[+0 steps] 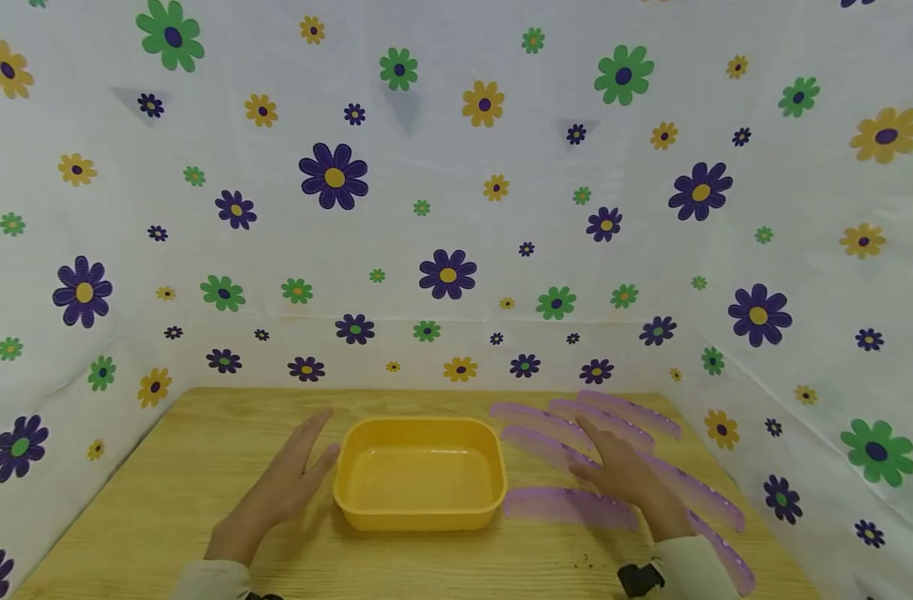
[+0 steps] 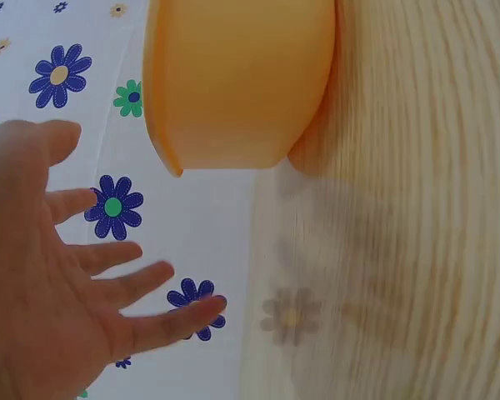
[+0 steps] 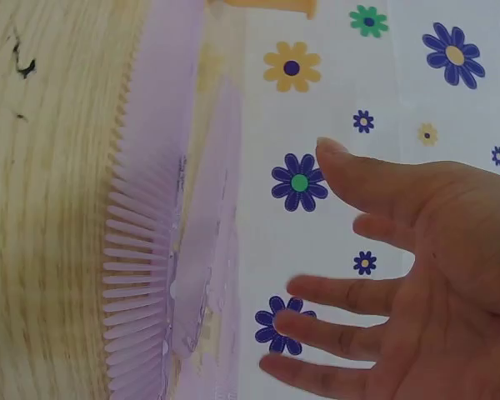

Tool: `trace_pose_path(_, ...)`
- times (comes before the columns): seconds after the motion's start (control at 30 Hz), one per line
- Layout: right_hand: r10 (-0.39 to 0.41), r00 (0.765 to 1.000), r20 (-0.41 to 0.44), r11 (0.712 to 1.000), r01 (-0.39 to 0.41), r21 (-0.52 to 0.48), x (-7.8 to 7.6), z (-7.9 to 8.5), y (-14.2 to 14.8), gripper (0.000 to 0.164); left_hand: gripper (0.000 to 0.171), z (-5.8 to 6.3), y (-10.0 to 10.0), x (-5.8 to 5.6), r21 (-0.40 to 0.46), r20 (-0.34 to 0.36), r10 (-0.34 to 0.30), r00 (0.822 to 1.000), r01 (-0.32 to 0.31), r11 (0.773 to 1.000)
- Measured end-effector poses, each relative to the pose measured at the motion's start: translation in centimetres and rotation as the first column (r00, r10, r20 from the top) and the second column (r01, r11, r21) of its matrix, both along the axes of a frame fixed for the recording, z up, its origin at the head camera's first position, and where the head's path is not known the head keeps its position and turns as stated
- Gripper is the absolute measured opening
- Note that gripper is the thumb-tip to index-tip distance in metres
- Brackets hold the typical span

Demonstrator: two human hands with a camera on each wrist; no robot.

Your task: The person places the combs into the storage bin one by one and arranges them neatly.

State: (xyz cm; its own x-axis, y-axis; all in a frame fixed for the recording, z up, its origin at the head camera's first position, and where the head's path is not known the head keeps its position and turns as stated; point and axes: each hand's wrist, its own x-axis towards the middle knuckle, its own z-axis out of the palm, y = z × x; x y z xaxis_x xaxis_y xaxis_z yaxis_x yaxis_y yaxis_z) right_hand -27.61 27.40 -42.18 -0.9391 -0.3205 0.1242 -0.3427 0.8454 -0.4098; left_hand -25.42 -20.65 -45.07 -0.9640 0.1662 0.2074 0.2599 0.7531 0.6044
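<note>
A yellow rectangular tub (image 1: 419, 521) stands upright on the wooden table, its inside bare. My left hand (image 1: 280, 492) hovers at the tub's left side, fingers spread, holding nothing; the left wrist view shows its palm beside the tub wall (image 2: 242, 92). Over the right part of the table is my right hand (image 1: 629, 475), fingers extended and nothing in them. Several translucent purple combs (image 1: 569, 507) lie spread beneath and around it, partly hidden by the hand and sleeve. In the right wrist view one comb (image 3: 162, 167) shows its long teeth.
White cloth walls (image 1: 456, 225) printed with flowers close off the back and both sides of the table (image 1: 164, 500). Small dark specks (image 1: 586, 560) mark the wood near the front right. The combs reach toward the right edge.
</note>
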Motion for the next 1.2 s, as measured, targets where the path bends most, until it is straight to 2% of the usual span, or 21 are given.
trace_pose_path(0.13,0.035,0.999,0.037,0.996,-0.032,-0.085,-0.3,0.1,0.3,0.057,0.059,-0.2,0.2,0.0,0.114,0.016,-0.06,0.998,0.058,0.992)
trace_pose_path(0.27,0.025,0.997,0.08,0.995,-0.017,-0.1,-0.6,-0.2,0.2,0.043,0.055,-0.5,0.5,-0.1,0.219,0.092,-0.102,0.991,0.08,0.972)
trace_pose_path(0.47,0.063,0.99,0.124,0.989,-0.046,-0.14,-0.6,-0.6,-0.1,0.042,0.05,-1.0,0.8,-0.2,0.367,0.212,-0.113,0.971,0.028,0.93)
trace_pose_path(0.63,0.085,0.985,0.152,0.986,-0.062,-0.152,-0.4,-0.8,-0.4,0.037,0.051,-1.1,0.9,-0.2,0.394,0.238,-0.114,0.964,0.011,0.919)
trace_pose_path(0.8,0.089,0.979,0.181,0.988,-0.063,-0.144,-0.3,-1.2,-0.6,0.032,0.047,-1.5,0.8,-0.2,0.439,0.246,-0.134,0.96,0.013,0.898)
trace_pose_path(1.07,0.097,0.978,0.184,0.99,-0.075,-0.122,-0.6,-1.7,-0.9,0.027,0.045,-1.9,0.4,-0.3,0.479,0.234,-0.209,0.949,0.075,0.875)
trace_pose_path(1.2,0.115,0.977,0.181,0.989,-0.096,-0.11,-0.6,-1.7,-1.1,0.026,0.045,-2.2,0.3,-0.3,0.488,0.234,-0.219,0.947,0.08,0.869)
